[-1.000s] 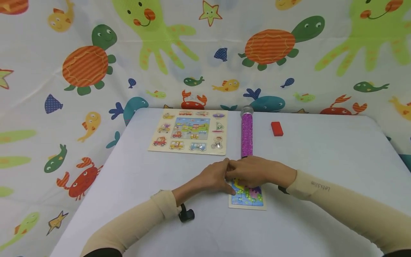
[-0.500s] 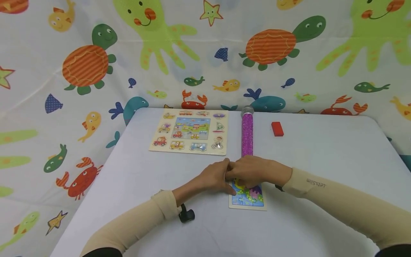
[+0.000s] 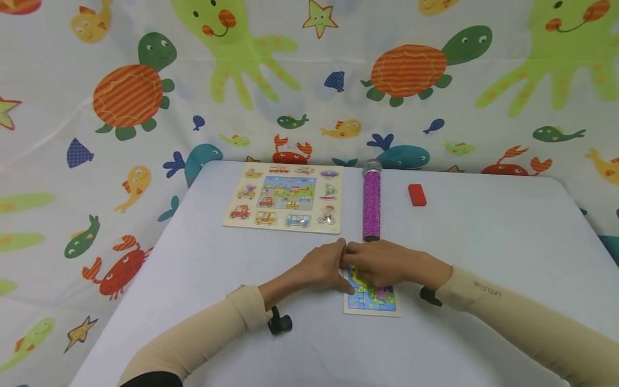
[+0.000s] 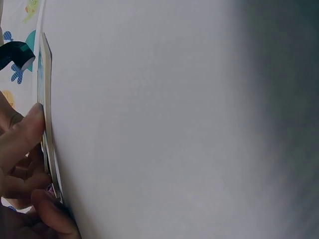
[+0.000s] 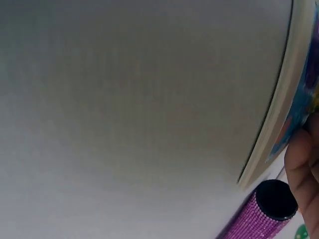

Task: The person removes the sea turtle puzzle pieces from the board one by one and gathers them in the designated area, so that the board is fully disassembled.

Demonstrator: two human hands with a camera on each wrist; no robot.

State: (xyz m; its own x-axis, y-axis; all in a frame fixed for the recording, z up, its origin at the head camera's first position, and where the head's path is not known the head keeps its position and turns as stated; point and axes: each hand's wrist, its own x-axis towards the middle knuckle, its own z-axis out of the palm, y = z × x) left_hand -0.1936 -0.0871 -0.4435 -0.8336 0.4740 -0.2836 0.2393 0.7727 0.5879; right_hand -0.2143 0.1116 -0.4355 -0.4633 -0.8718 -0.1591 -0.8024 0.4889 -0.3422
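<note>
A small jigsaw puzzle (image 3: 371,305) in a pale wooden frame lies on the white table, with a blue, yellow and purple picture. My left hand (image 3: 323,266) grips its left side, thumb along the edge and fingers towards the far corner. Over the far part of the board, my right hand (image 3: 384,263) has bent fingers on the picture and hides that area; I cannot tell whether a piece is between them. In the right wrist view, fingertips touch the picture beside the wooden rim (image 5: 274,117). The left wrist view shows the thumb (image 4: 32,124) against the frame's edge.
Just beyond the puzzle lies a glittery purple microphone (image 3: 372,207), its black end close to the right hand. A larger wooden vehicle puzzle board (image 3: 285,224) lies at the back left. A red block (image 3: 417,195) sits at the back right. A sea-animal cloth (image 3: 309,80) hangs behind.
The right hand and forearm have shifted slightly nearer and to the right, uncovering the microphone's black end. The left hand keeps its hold on the puzzle.
</note>
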